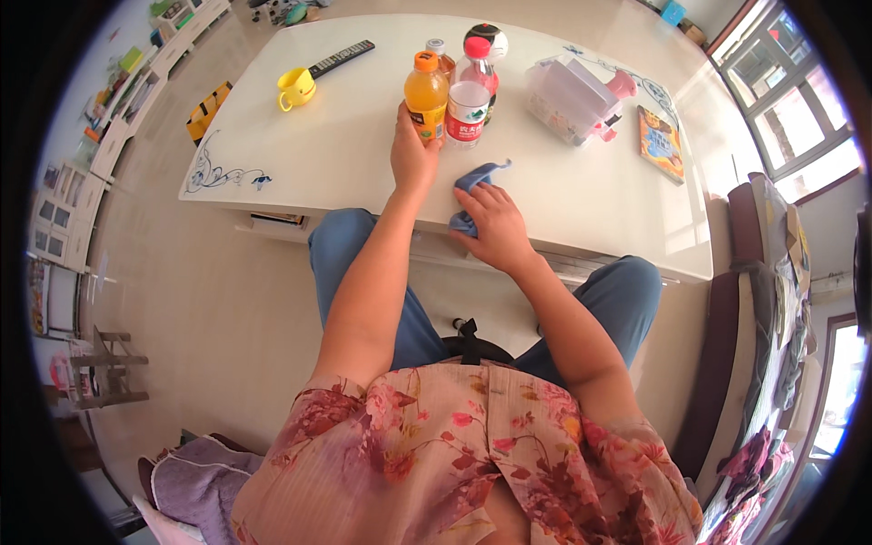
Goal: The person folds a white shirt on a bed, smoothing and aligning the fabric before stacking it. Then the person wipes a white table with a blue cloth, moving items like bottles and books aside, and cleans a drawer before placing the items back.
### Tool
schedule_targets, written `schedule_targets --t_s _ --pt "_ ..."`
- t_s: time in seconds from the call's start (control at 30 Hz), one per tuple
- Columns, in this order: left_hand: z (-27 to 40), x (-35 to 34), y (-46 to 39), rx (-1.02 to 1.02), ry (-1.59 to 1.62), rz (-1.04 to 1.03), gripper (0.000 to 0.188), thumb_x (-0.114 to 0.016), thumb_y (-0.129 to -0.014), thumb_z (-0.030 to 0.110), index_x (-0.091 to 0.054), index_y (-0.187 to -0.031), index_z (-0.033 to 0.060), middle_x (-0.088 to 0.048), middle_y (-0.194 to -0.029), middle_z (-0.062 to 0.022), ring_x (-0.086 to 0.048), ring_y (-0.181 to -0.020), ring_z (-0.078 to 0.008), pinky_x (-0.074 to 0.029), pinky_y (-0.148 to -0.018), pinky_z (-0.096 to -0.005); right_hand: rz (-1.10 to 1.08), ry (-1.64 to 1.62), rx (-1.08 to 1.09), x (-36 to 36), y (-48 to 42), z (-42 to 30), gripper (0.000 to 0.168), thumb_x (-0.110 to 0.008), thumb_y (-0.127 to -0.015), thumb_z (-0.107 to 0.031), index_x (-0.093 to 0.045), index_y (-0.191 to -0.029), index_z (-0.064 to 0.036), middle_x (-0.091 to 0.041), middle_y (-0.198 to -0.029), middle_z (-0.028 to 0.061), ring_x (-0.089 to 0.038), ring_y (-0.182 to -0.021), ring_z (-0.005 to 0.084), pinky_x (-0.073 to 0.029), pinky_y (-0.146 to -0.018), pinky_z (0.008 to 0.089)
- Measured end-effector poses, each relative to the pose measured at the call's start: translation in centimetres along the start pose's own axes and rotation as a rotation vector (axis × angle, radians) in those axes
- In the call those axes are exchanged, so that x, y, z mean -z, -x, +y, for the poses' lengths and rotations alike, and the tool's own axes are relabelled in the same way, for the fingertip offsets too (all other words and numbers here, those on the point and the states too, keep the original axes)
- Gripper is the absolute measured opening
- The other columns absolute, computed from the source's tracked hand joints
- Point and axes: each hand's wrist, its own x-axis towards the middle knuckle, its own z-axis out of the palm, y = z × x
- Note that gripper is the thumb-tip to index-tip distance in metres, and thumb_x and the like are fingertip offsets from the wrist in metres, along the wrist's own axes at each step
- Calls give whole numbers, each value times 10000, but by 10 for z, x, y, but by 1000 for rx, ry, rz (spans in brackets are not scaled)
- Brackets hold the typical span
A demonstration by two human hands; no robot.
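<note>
My left hand (413, 153) is wrapped around the lower part of an orange drink bottle (427, 95) with an orange cap. The bottle stands upright on the white coffee table (327, 150). Right beside it is a clear plastic bottle (467, 102) with a red cap and a red-and-white label. Behind these two, a smaller bottle (437, 48) with a pale cap is partly hidden. Near the table's front edge my right hand (496, 221) grips a crumpled blue cloth (471, 182), which lies against the tabletop; one end sticks out beyond the fingers.
A yellow cup (296, 89) and a black remote control (343, 58) are at the table's left. Behind the bottles shows a round black-and-white object (496, 42). To the right sit a translucent plastic container (571, 99), a pink object (621, 84) and a colourful book (659, 144).
</note>
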Motion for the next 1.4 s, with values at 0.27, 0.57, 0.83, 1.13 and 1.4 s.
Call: schedule_targets --t_s 0.27,0.57,0.83,1.13,1.4 --pt "-25 -21 33 -58 -45 64 928 -735 -813 82 -185 -1547 -62 -335 -1533 -303 -333 -1441 -450 -291 -1192 -484 8 88 -47 15 19 6 422 -628 -865 -188 -644 -1257 -34 -645 -1191 122 -561 -1213 313 -429 -1045 430" --pt "-24 -12 53 53 123 103 766 -704 -839 56 -285 -1468 -68 -380 -1453 -280 -411 -1366 -401 -372 -1138 -466 235 346 -569 61 82 124 392 -609 -849 -148 -692 -1219 -48 -675 -1239 169 -602 -1204 327 -441 -1051 441" --pt "32 -32 110 -334 -31 -240 463 -686 -820 68 -555 -1263 53 -522 -1316 -159 -504 -1247 -346 -411 -1051 -446 401 333 -783 53 55 182 364 -659 -777 -130 -683 -1121 -16 -670 -1144 182 -600 -1113 358 -457 -1004 458" --pt "53 -60 111 -264 -501 -209 554 -718 -875 313 -562 -1359 94 -510 -1465 -134 -472 -1347 -336 -350 -1119 -457 172 110 -331 26 23 127 385 -647 -823 -180 -695 -1183 -53 -670 -1215 123 -564 -1259 295 -413 -1072 423" --pt "50 -70 117 -276 -602 -110 452 -671 -919 365 -639 -1283 100 -583 -1417 -93 -512 -1322 -307 -379 -1103 -434 231 282 -471 86 91 224 378 -642 -815 -150 -693 -1186 -94 -673 -1225 109 -606 -1185 269 -440 -1043 420"
